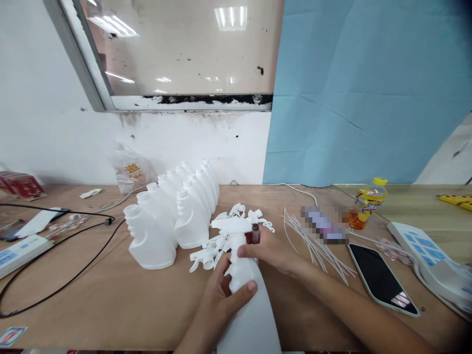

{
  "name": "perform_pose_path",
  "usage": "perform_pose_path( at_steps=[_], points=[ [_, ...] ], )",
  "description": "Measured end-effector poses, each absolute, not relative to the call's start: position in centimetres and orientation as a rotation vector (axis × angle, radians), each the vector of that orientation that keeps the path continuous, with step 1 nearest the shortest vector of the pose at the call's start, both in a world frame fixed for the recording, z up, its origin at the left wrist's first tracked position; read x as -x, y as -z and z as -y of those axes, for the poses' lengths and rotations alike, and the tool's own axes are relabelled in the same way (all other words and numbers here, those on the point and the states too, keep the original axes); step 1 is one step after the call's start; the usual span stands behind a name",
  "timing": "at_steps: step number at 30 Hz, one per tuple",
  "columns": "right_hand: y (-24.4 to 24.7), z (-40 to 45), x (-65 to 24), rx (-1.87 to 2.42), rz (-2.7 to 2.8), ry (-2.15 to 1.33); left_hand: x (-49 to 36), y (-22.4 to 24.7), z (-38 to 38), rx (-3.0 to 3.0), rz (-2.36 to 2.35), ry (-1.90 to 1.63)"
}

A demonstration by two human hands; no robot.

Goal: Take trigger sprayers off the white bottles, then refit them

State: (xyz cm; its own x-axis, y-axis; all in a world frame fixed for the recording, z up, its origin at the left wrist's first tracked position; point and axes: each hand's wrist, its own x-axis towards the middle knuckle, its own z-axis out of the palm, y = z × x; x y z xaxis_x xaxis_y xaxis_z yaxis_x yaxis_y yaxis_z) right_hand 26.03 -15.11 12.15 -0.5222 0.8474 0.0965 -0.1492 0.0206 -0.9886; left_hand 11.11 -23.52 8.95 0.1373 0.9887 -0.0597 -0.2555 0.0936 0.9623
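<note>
Close to me, at the table's front edge, a white plastic spray bottle (252,314) stands with its neck leaning slightly away. My left hand (224,297) is wrapped round its upper part, thumb across the front. On top of the neck sits a white trigger spray head (232,225), its nozzle pointing left. My right hand (268,250) grips this head at the collar, thumb on the near side; some of its fingers are hidden behind. Just beyond both hands lies a loose pile of white trigger spray heads (204,256), partly covered by the bottle.
Two rows of uncapped white bottles (153,248) stand left of the pile. Thin white tubes (313,241) lie to the right, near a phone (381,278), a drink bottle (367,204) and a power strip (429,255). Black cables (70,280) loop across the left side.
</note>
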Motion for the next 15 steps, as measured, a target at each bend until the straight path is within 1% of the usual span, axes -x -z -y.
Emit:
perform_pose_path(
  at_steps=[4,10,12,15],
  points=[
    [-12.2,16.3,-25.1,0.727,1.345,-1.640,-10.4,-9.4,23.6,-0.937,-0.846,-1.105],
    [-11.3,16.3,-26.3,0.306,1.254,-2.061,-8.5,-8.4,23.3,-0.617,-0.422,-0.745],
    [-11.3,16.5,-26.5,0.270,1.265,-2.080,-8.6,-8.2,23.3,-0.610,-0.325,-0.743],
    [-11.1,17.1,-26.3,0.428,1.208,-1.959,-9.1,-8.2,23.4,-0.621,-0.372,-0.749]
  ],
)
